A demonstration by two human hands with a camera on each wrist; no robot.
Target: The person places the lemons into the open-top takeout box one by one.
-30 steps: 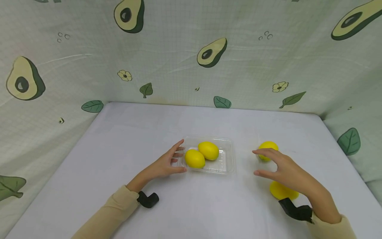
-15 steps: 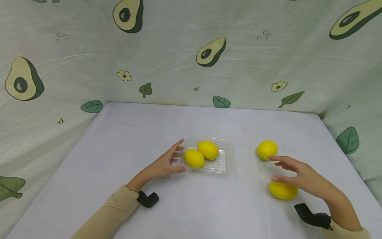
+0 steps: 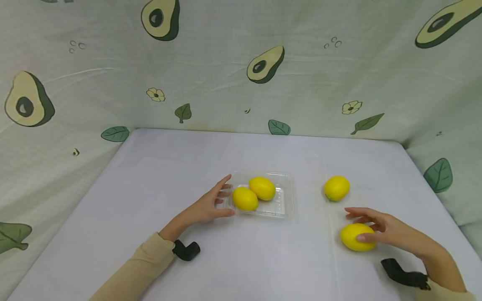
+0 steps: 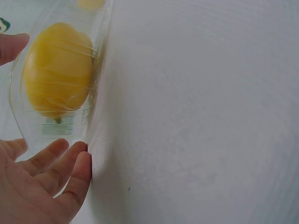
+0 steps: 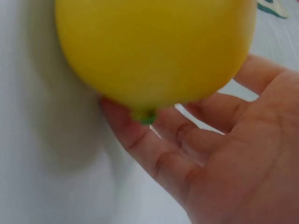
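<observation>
In the head view, a clear plastic tray (image 3: 284,200) holds two yellow lemons, a front one (image 3: 245,199) and a rear one (image 3: 262,188). My left hand (image 3: 207,207) is at the tray's left end, its fingers extended and spread along the rim. The left wrist view has the thumb and fingertips right at the tray's edge, either side of a lemon (image 4: 58,70). At the right, my right hand (image 3: 395,232) is around a loose lemon (image 3: 352,237) on the table, thumb over its near side. Its relaxed fingers lie beyond the lemon's stem end (image 5: 145,114).
Another lemon (image 3: 337,188) lies farther back on the white table (image 3: 188,159). A pale avocado-print cloth (image 3: 218,83) hangs behind and at both sides. Each wrist carries a black mount, one at the left (image 3: 186,251) and one at the right (image 3: 403,274).
My right hand has moved back and to the right, from near the far loose lemon to the nearer one. My left hand and the tray stay in place.
</observation>
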